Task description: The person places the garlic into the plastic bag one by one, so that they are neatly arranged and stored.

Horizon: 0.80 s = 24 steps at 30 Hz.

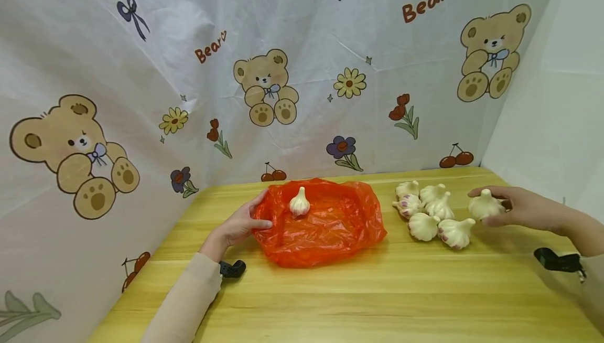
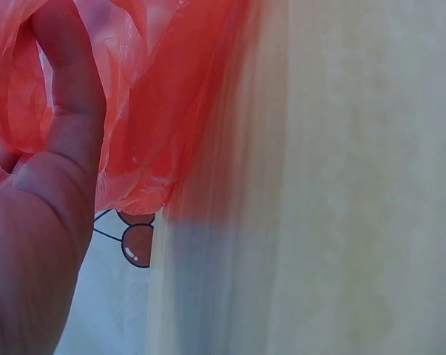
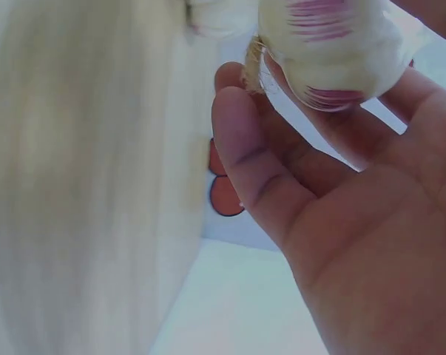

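Observation:
A red plastic bag (image 1: 325,251) lies opened out on the table, and one garlic bulb (image 1: 299,204) sits inside it toward the back left. At the bag's left side my left hand (image 1: 243,222) pinches the rim, the thumb (image 2: 71,81) showing against the red film in the left wrist view. My right hand (image 1: 528,209) holds another garlic bulb (image 1: 485,205) between thumb and fingers. Purple streaks mark this held bulb in the right wrist view. Just left of that hand, several garlic bulbs (image 1: 440,207) lie in a group, some with purple streaks.
The wooden table (image 1: 377,301) carries everything. A white cloth (image 1: 302,143) printed with bears and flowers hangs behind and on the left; a plain white wall (image 1: 552,122) stands on the right. A black wrist device (image 1: 233,268) sits below each hand.

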Available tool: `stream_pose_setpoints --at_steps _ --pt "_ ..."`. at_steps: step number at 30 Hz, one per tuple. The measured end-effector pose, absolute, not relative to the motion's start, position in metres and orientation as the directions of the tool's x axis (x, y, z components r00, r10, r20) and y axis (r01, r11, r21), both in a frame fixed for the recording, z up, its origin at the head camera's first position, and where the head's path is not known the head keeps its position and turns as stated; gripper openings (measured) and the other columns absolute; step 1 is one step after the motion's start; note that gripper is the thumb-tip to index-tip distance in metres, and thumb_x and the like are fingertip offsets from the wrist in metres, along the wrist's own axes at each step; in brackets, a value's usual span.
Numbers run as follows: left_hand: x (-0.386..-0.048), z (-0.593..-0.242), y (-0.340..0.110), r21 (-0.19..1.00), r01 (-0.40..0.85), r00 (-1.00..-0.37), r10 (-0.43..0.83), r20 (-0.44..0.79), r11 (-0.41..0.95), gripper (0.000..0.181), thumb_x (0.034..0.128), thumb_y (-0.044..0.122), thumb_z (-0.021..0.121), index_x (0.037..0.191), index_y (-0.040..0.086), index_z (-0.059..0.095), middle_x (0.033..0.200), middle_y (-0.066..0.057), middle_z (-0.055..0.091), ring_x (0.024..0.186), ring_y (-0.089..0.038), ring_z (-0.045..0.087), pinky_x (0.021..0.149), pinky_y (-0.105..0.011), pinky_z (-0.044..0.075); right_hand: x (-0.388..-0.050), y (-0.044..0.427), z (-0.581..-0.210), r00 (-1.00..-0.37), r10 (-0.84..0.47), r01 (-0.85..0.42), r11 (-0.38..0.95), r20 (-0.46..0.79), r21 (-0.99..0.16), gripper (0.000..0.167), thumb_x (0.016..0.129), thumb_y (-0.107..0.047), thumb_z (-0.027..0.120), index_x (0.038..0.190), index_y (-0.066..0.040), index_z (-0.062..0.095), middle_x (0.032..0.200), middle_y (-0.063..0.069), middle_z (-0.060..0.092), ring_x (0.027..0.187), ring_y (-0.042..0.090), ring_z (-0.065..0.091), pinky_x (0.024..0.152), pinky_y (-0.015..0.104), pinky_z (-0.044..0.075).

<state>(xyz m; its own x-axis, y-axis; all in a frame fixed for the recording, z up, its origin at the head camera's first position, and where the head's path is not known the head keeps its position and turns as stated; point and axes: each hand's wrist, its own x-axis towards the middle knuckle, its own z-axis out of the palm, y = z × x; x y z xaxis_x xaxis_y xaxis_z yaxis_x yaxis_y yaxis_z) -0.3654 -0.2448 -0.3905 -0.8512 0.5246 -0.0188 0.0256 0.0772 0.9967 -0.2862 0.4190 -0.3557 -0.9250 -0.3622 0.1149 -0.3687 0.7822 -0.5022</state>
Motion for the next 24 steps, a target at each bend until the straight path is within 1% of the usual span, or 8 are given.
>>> stream_pose_setpoints --at_steps 1,4,8,11,17,19,21,24 --pt "-0.365 -0.390 -0.245 0.996 0.025 -0.854 0.520 -0.021 0.080 0.108 0.0892 -0.003 0.075 0.166 0.037 0.011 0.173 -0.008 0.016 0.149 -0.041 0.035 0.103 -0.044 0.056 -0.287 0.418 -0.352 -0.925 -0.362 -0.369 0.777 0.118 -0.510 0.060 0.095 -0.030 0.075 0.148 -0.016 0.049 0.135 0.013 0.060 0.112 0.011 0.062 0.073 0.020 0.052" --pt "-0.364 -0.389 -0.244 0.996 0.021 -0.857 0.514 -0.025 0.084 0.108 0.0888 -0.004 0.075 0.166 0.037 0.011 0.172 -0.008 0.017 0.148 -0.041 0.037 0.103 -0.045 0.056 -0.289 0.412 -0.344 -0.931 -0.340 -0.357 0.773 0.132 -0.524 0.061 0.096 -0.029 0.074 0.148 -0.014 0.049 0.137 0.013 0.059 0.114 0.008 0.061 0.073 0.021 0.054" --pt "-0.364 -0.389 -0.244 0.996 0.015 -0.856 0.516 -0.030 0.082 0.109 0.0888 -0.004 0.075 0.166 0.037 0.010 0.173 -0.008 0.016 0.149 -0.041 0.036 0.103 -0.045 0.056 -0.291 0.401 -0.334 -0.931 -0.335 -0.359 0.769 0.145 -0.528 0.062 0.096 -0.029 0.075 0.149 -0.013 0.048 0.141 0.018 0.058 0.120 0.020 0.063 0.073 0.021 0.054" --pt "-0.363 -0.388 -0.244 0.997 0.018 -0.857 0.514 -0.026 0.079 0.108 0.0889 -0.003 0.075 0.166 0.036 0.011 0.173 -0.008 0.016 0.149 -0.042 0.035 0.103 -0.044 0.057 -0.289 0.389 -0.325 -0.925 -0.348 -0.376 0.767 0.155 -0.520 0.063 0.095 -0.030 0.075 0.150 -0.015 0.047 0.145 0.021 0.055 0.120 0.042 0.063 0.074 0.021 0.055" --pt "-0.362 -0.388 -0.243 0.997 0.008 -0.863 0.504 -0.032 0.077 0.108 0.0887 -0.004 0.075 0.166 0.037 0.012 0.173 -0.006 0.016 0.150 -0.041 0.034 0.103 -0.044 0.056 -0.287 0.360 -0.308 -0.915 -0.369 -0.401 0.770 0.166 -0.497 0.061 0.094 -0.036 0.076 0.148 -0.022 0.051 0.138 0.012 0.059 0.104 0.003 0.061 0.075 0.023 0.054" --pt "-0.362 -0.388 -0.242 0.997 0.005 -0.865 0.500 -0.034 0.076 0.108 0.0887 -0.004 0.075 0.166 0.037 0.013 0.173 -0.006 0.016 0.150 -0.041 0.034 0.103 -0.044 0.056 -0.287 0.351 -0.306 -0.910 -0.380 -0.409 0.759 0.166 -0.506 0.061 0.094 -0.036 0.076 0.148 -0.023 0.051 0.135 0.010 0.060 0.101 0.002 0.061 0.075 0.023 0.054" --pt "-0.362 -0.388 -0.242 0.997 0.009 -0.864 0.503 -0.030 0.074 0.107 0.0889 -0.005 0.074 0.166 0.037 0.013 0.172 -0.006 0.017 0.150 -0.042 0.034 0.102 -0.045 0.057 -0.288 0.342 -0.304 -0.907 -0.388 -0.414 0.752 0.164 -0.513 0.062 0.094 -0.036 0.075 0.149 -0.021 0.050 0.127 0.008 0.062 0.095 0.009 0.062 0.073 0.025 0.053" --pt "-0.363 -0.388 -0.244 0.997 0.017 -0.858 0.513 -0.024 0.075 0.106 0.0899 -0.003 0.074 0.166 0.037 0.012 0.173 -0.006 0.016 0.151 -0.042 0.033 0.103 -0.046 0.056 -0.294 0.329 -0.301 -0.911 -0.384 -0.405 0.774 0.149 -0.487 0.074 0.094 -0.042 0.075 0.155 -0.014 0.045 0.128 0.012 0.065 0.095 0.016 0.064 0.072 0.030 0.054"
